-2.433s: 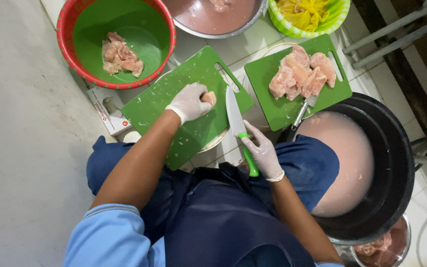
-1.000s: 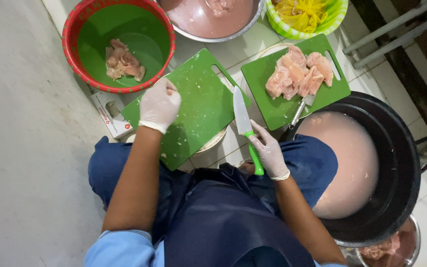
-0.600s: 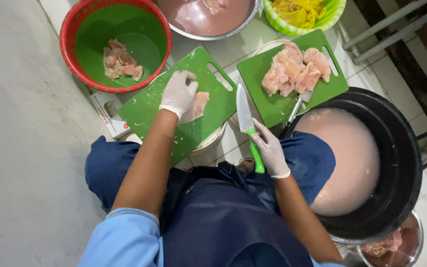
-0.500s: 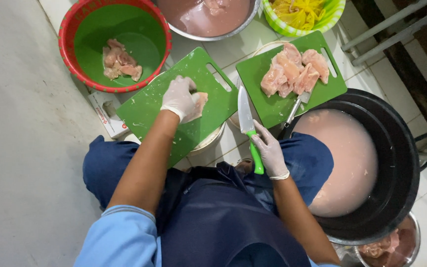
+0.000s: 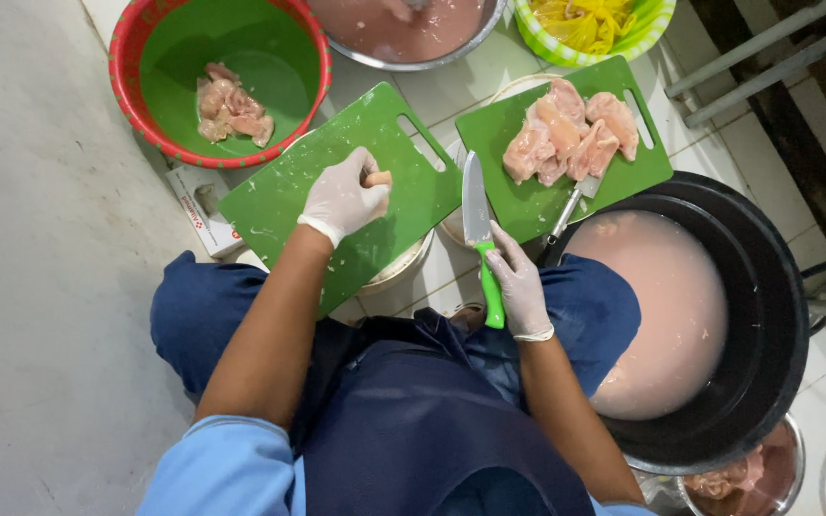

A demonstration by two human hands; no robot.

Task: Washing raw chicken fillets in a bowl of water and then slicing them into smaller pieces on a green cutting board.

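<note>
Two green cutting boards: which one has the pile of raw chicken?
The right cutting board, by the black tub. The left board holds only one piece under the left hand.

We saw thin, matt white latex-like gloves on the left hand (image 5: 341,199) and right hand (image 5: 518,285). The knife (image 5: 479,229) had a smooth shiny metal blade and glossy green plastic handle. Both cutting boards, near (image 5: 279,205) and far (image 5: 509,205), looked like matt green plastic, the near one scuffed and flecked. The red basin (image 5: 136,48) was glossy plastic; the black tub (image 5: 767,287) smooth, semi-gloss. Raw chicken (image 5: 571,139) looked wet and slick. The apron (image 5: 413,430) was matt dark cloth.
</note>
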